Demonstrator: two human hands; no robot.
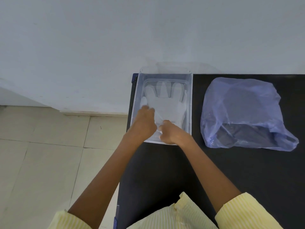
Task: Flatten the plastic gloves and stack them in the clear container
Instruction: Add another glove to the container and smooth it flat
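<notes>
So the table [214,171] I'm working at is plain matte black with a bit of blue trim on its left corners, pushed right up against the wall on the far side, with tiled floor off to the left. Only two things sit on it. The clear container [191,103] is on the far left corner, its left wall pretty much along the table's left edge. Over to the right, apart from it, lies a crumpled see-through blue bag [244,113] with something dark inside.
</notes>
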